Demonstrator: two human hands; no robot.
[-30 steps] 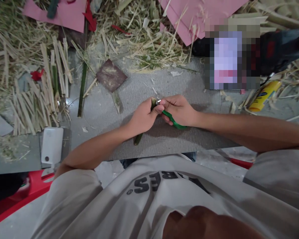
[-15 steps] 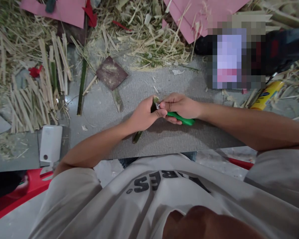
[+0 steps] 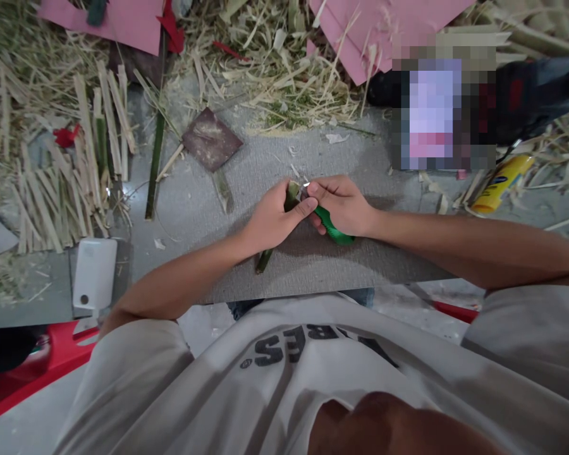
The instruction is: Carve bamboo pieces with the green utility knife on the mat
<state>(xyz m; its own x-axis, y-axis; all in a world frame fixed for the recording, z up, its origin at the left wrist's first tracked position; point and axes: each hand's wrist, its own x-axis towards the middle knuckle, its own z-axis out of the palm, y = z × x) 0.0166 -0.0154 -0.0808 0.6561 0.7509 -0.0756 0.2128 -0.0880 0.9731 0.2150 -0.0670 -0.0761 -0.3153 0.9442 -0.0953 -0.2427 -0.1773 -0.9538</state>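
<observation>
My left hand (image 3: 270,221) is closed around a short green bamboo stick (image 3: 264,260), whose lower end pokes out below my fist and whose top shows above my thumb. My right hand (image 3: 342,205) grips a green-handled knife (image 3: 334,230), its small metal blade touching the top of the stick. Both hands meet over a grey mat (image 3: 308,265) in front of me.
Split bamboo strips (image 3: 61,189) lie piled at the left, with a long green stick (image 3: 154,164) and a dark square sheet (image 3: 212,139) nearby. Shavings and pink paper (image 3: 351,38) cover the back. A white rectangular object (image 3: 93,273) sits at the left edge, a yellow bottle (image 3: 501,183) at the right.
The knife handle swung from nearly level back to pointing down-right, and the blade shifted slightly up against the stick's top. My left hand kept its grip.
</observation>
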